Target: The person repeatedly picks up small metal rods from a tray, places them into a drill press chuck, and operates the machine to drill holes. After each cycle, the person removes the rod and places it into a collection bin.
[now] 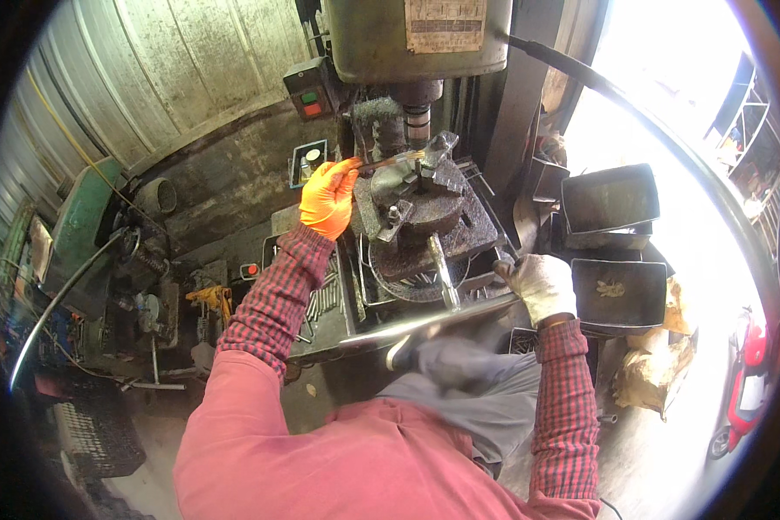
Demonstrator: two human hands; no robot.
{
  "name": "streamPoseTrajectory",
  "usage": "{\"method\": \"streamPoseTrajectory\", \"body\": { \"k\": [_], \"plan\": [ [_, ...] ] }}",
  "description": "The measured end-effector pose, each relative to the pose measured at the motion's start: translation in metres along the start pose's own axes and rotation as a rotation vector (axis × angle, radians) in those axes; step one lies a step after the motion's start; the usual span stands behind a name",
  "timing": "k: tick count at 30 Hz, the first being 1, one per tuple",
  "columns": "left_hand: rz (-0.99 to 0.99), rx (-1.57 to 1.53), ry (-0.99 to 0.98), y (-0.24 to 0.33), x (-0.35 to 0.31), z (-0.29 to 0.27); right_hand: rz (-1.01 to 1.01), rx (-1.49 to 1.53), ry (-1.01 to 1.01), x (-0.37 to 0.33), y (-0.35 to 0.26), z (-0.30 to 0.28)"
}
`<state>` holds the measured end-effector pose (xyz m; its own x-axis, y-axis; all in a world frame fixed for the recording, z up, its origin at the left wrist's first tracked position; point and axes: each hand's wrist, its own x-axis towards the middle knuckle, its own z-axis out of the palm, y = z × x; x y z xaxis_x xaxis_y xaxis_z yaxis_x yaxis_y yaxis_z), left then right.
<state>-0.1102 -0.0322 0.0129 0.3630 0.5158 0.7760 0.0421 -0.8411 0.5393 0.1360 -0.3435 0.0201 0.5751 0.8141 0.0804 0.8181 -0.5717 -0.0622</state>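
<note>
At drill press [364,48], left hand [328,199] holds stick [392,161]; right hand [542,286] near metal edge [433,321].

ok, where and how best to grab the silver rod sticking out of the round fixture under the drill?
Probably the near end of the silver rod, coming from the person's side and closing across its slim width from left and right. It slants out of the round fixture toward the body, so that end is the easier one to reach.

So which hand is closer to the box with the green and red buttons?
Left. In the picture, the left hand is a little below the button box; the right hand is farther away, lower and off to the right.
</note>
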Motion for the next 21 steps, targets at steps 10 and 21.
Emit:
{"method": "streamPoseTrajectory", "body": {
  "k": [10, 21],
  "plan": [
    [-0.17, 0.485, 0.236, -0.144, -0.024, -0.075, -0.067, 0.238, 0.162, -0.008, 0.009, 0.003],
    [-0.409, 0.572, 0.242, -0.186, -0.038, -0.064, 0.07, 1.041, 1.056, -0.101, 0.167, -0.128]
  ]
}}
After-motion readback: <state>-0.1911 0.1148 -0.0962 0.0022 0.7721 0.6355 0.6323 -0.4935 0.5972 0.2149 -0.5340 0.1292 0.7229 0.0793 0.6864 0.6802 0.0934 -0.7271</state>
